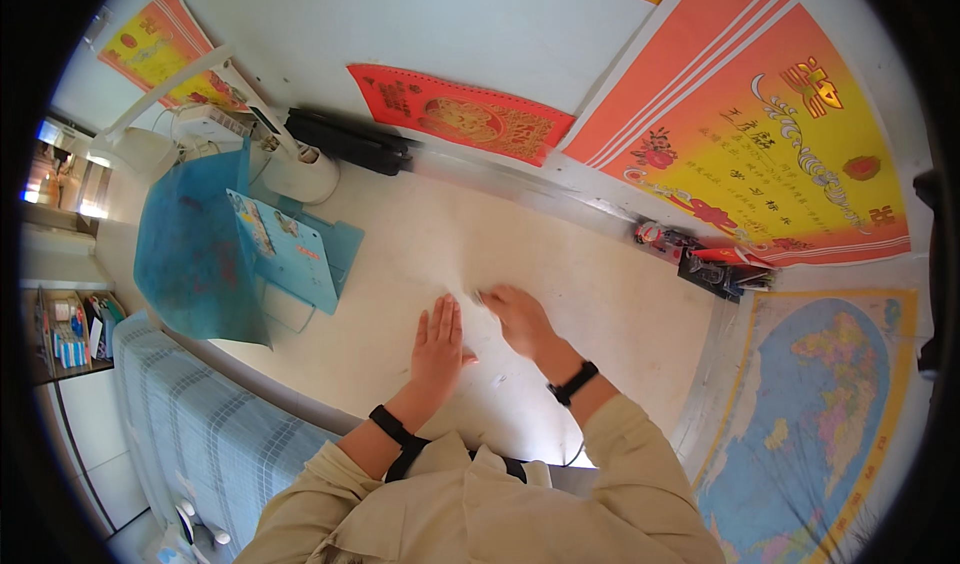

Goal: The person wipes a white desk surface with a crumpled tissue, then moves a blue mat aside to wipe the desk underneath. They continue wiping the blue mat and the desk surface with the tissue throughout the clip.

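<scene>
My left hand (439, 339) lies flat, palm down, on the light tabletop (600, 264), with nothing in it. Just right of its fingertips, my right hand (517, 320) is curled with its fingers closed around a small item at the fingertips, too blurred to name. The two hands are close together but apart. Both wrists carry black bands. Small marks show on the tabletop between my forearms.
At the left stand a teal book stand (341, 252) with a light blue board (289, 249), a blue translucent folder (199, 249) and a white desk lamp (300, 174). A black case (349, 144) lies by the wall. Small toys (660, 237) and a black box (709, 275) sit at the right edge.
</scene>
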The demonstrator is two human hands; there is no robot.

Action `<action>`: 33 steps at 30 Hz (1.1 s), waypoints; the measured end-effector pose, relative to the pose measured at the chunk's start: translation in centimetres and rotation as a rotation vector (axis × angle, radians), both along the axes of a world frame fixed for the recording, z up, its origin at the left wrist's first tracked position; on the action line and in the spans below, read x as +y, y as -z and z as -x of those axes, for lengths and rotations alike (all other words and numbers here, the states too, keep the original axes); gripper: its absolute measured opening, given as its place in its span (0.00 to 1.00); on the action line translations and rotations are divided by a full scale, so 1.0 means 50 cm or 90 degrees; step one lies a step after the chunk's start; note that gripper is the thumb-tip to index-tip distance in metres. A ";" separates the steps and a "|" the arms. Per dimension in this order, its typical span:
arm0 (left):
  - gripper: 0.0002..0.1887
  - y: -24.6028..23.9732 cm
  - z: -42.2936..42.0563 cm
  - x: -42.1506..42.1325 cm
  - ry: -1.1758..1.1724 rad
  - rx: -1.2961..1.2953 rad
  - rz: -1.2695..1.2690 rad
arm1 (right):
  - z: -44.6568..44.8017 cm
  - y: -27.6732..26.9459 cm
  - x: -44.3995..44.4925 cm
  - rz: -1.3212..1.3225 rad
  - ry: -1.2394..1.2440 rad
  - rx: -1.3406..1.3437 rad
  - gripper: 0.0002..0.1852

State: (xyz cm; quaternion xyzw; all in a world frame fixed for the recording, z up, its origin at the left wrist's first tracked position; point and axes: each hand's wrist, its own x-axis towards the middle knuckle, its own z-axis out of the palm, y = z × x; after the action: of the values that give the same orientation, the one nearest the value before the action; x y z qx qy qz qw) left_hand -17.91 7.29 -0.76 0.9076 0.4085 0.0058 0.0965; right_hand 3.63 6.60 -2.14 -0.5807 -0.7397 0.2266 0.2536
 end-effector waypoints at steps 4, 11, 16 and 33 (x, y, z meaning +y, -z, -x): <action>0.60 -0.006 0.011 0.008 0.019 0.002 0.027 | -0.106 -0.004 -0.039 0.104 0.237 -0.018 0.20; 0.58 -0.007 0.014 0.008 0.023 -0.038 0.059 | -0.176 0.015 0.041 -0.113 0.316 0.081 0.08; 0.59 -0.005 0.029 0.016 0.045 -0.042 0.081 | -0.110 -0.033 -0.091 0.002 0.192 0.049 0.06; 0.60 0.018 0.021 0.008 0.038 -0.024 -0.004 | -0.093 -0.028 -0.047 0.004 0.349 -0.054 0.06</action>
State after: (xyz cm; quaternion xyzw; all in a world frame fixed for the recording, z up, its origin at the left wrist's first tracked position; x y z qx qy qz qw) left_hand -18.94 7.70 -1.68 0.9193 0.3796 0.0214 0.1018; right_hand 8.29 4.24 -0.74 -0.7689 -0.5642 0.1271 0.2726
